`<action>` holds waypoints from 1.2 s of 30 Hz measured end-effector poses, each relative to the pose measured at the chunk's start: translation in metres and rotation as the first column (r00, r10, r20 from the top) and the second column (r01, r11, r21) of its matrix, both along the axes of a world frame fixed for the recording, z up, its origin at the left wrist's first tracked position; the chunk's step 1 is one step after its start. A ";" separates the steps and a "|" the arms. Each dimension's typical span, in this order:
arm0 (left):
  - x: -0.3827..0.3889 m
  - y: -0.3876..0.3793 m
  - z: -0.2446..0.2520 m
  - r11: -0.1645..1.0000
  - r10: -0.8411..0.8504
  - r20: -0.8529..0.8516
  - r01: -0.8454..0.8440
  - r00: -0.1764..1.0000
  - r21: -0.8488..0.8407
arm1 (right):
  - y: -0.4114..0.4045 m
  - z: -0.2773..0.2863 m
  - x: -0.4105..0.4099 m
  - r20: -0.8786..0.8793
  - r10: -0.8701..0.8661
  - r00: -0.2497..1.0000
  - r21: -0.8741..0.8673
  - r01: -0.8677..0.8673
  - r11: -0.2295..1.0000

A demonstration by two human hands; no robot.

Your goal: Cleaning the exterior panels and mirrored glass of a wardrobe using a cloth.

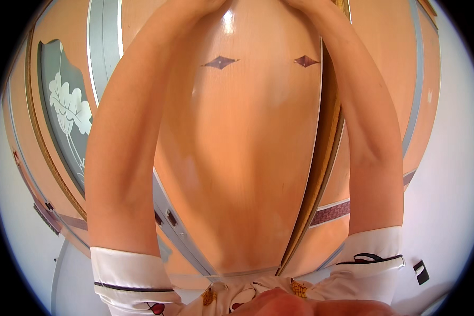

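Both my forearms reach up in front of a glossy wooden wardrobe door panel [245, 158]. Only the base of my left hand [216, 3] shows at the top edge, left of the panel's middle. At the same edge, further right, the base of my right hand [298, 3] is just visible. The fingers of both are cut off by the frame, so what they touch or hold is hidden. Two dark diamond inlays [221, 62] mark the panel below the hands. A dark gap with a gold-coloured strip [331, 138] runs along its right edge.
At left stands a panel with a white lotus design [69, 102] on grey. Grey metal strips [173, 225] with small dark fittings run behind my left arm. More wooden panels [391, 51] and a pale wall [454, 158] lie at right, with a dark wall plate [421, 272] low down.
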State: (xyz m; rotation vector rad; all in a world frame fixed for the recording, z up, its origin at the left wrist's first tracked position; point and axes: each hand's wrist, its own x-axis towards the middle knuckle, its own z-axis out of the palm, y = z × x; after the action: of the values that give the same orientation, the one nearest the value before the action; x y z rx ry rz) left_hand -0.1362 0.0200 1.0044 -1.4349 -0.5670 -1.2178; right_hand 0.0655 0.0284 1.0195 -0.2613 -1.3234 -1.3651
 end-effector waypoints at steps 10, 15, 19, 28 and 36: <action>-0.002 -0.006 -0.053 0.993 -0.096 -0.068 0.100 0.993 0.057 | -0.012 -0.062 -0.001 0.074 0.012 0.997 0.027 -0.014 1.000; -0.002 -0.005 -0.079 0.996 -0.043 -0.067 0.048 0.997 0.072 | -0.017 -0.088 0.000 0.117 0.046 0.992 -0.023 -0.043 0.999; -0.007 -0.012 -0.108 0.999 -0.034 -0.078 0.036 0.996 0.030 | -0.019 -0.120 -0.005 0.022 0.005 1.000 -0.073 -0.003 0.997; 0.000 -0.017 -0.190 0.993 -0.103 -0.049 0.100 0.994 -0.057 | -0.014 -0.206 -0.004 -0.031 -0.008 0.999 -0.168 0.002 0.986; -0.010 -0.021 -0.256 0.982 -0.097 -0.057 0.086 0.994 -0.170 | -0.018 -0.282 -0.010 -0.041 0.024 0.999 -0.252 -0.034 0.967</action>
State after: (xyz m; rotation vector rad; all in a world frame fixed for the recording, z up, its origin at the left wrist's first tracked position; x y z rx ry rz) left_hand -0.1459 -0.0007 0.7482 -1.6518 -0.5743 -1.2137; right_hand 0.0560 0.0106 0.7373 -0.4370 -1.4640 -1.1606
